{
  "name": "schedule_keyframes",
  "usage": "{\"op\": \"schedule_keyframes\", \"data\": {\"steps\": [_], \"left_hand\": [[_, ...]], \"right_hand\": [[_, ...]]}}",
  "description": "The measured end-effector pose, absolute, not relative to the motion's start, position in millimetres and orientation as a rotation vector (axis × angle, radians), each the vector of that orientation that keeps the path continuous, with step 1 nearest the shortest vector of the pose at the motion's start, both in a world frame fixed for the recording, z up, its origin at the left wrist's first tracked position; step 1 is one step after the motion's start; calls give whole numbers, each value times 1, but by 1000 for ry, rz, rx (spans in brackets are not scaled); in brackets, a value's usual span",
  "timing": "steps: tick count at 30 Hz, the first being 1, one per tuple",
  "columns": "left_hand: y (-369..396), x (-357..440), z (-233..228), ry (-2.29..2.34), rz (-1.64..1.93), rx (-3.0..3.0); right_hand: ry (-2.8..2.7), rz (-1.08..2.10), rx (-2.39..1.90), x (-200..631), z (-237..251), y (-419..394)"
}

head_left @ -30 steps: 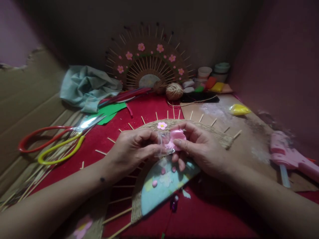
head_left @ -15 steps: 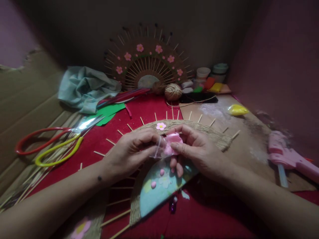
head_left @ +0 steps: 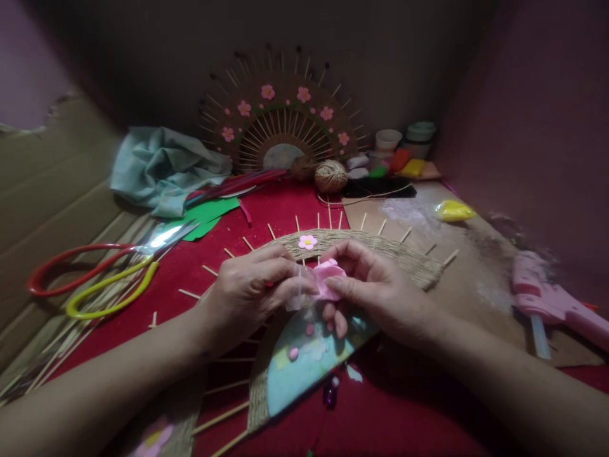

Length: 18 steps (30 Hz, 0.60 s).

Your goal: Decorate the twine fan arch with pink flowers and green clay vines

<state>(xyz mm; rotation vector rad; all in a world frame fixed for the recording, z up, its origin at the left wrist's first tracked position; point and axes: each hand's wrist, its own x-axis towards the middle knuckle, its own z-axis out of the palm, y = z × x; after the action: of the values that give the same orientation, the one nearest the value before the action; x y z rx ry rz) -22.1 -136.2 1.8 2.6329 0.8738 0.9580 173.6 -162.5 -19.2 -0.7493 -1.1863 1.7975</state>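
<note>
Within right hand [head_left: 380, 298], pink lump [head_left: 327, 279]

Single head-worn view, forward and down, close in

The lump [head_left: 326, 277] was pink; its bag [head_left: 297, 298] was clear. The half-disc [head_left: 292, 381] was pale turquoise with faint floral patterning and yellow-green patches. The tan band [head_left: 397, 251] bore a pink, yellow-centred flower [head_left: 307, 242]. The scissor handles [head_left: 151, 274] were red and yellow. The glue gun [head_left: 536, 285] was pink.
</note>
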Motion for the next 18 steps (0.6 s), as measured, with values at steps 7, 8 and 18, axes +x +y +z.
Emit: {"op": "schedule_keyframes", "data": {"steps": [7,8,18], "left_hand": [[-138,-22,2,806,930,2664],[-138,-22,2,799,927,2655],[-139,-23,-3,845,846,2675]], "right_hand": [[-1199,1791,-705,176,-20,-162],[-1194,1784,-697,176,-20,-162],[-1206,1694,-793,172,-17,-164]]}}
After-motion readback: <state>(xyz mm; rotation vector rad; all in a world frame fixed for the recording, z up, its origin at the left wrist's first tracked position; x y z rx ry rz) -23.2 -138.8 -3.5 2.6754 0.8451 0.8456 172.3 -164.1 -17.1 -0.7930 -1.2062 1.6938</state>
